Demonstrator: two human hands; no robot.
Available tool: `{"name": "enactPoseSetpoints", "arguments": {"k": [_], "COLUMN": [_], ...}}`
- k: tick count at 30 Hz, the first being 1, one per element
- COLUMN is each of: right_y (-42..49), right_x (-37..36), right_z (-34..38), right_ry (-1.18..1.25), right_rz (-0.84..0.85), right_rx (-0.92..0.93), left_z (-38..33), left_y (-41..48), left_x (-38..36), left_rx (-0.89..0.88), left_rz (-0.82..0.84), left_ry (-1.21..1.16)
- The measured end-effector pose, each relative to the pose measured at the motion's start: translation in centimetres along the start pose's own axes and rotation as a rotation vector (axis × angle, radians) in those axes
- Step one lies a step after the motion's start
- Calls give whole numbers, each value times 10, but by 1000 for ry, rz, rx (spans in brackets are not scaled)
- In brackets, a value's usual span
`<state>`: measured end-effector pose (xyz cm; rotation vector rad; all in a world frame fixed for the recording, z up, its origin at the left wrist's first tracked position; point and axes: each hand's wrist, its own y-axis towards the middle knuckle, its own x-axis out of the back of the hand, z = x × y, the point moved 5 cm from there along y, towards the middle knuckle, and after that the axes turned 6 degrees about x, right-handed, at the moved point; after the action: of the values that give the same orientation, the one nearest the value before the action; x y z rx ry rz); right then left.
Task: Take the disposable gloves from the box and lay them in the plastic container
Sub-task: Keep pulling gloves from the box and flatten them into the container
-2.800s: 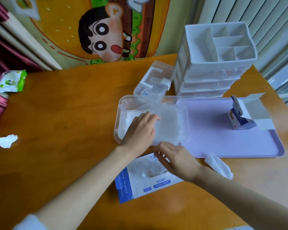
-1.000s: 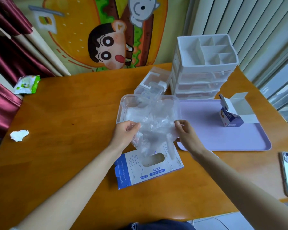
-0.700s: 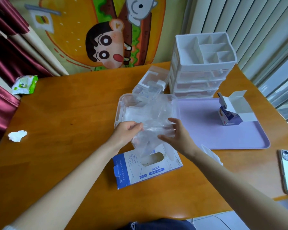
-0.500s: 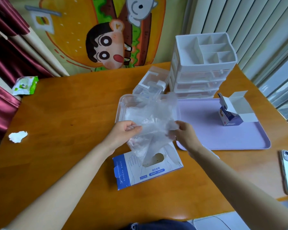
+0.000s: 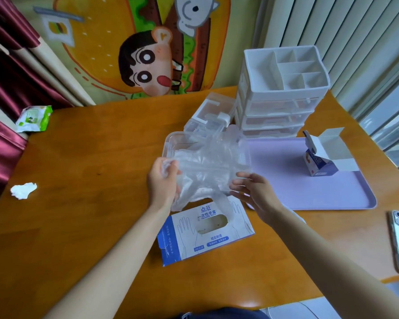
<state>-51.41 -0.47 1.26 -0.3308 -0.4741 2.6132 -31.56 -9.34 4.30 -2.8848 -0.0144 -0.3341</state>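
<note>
The box [image 5: 205, 231] lies flat on the bench [image 5: 90, 169], nearest to the person, with its oval opening facing up. Just beyond it, both hands are raised above the bench.

The left hand [image 5: 162, 180] grips the left edge of the gloves [image 5: 207, 171], with its fingers curled into the thin film. The right hand [image 5: 253, 192] is spread, fingers straight and apart, with its fingertips at the right edge of the film. I cannot tell if they really touch it.

The gloves hang in the air as one loose, clear bundle between the two hands. Their lower end drops to the far edge of the box. Their finger end points away from the person, so the long axis runs from near to far.

The container [image 5: 171, 143] lies directly behind and under the far half of the bundle, and its left rim shows beside the left hand. More film already lies inside it. I judge that the coming move is short: forward and down. The left hand must carry it, being the one that holds.

To the right, the tray [image 5: 332, 194] lies against the container and bears a small carton [image 5: 320, 162]. Behind, a clear lid [image 5: 207, 116] and the drawers [image 5: 283, 88] stand close to the far rim, so there is little room beyond. The left side of the bench is free.
</note>
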Motion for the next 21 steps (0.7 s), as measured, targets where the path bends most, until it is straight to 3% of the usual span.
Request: {"name": "enactPoseSetpoints", "arguments": {"k": [2, 5, 7, 9, 11, 13, 16, 21], "right_y": [2, -5, -16, -25, -25, -14, 1, 14], "right_x": [13, 21, 10, -16, -40, -51, -49, -38], "right_z": [2, 29, 55, 71, 68, 61, 66, 76], "right_ry": [-52, -246, -370, -561, -876, -1062, -996, -884], "right_rz": [-139, -283, -172, 113, 373, 499, 493, 483], "right_rx": [68, 372, 648, 827, 814, 708, 666, 518], "left_z": [-9, -18, -24, -31, -41, -50, -57, -49], "left_y": [5, 8, 6, 1, -5, -8, -3, 21], "left_x": [5, 3, -3, -13, -22, -27, -26, -14], "left_rx": [-167, -292, -341, -393, -437, -464, -455, -375], "left_rz": [18, 162, 280, 416, 529, 585, 628, 541], "left_ry": [129, 290, 410, 502, 525, 537, 552, 616]}}
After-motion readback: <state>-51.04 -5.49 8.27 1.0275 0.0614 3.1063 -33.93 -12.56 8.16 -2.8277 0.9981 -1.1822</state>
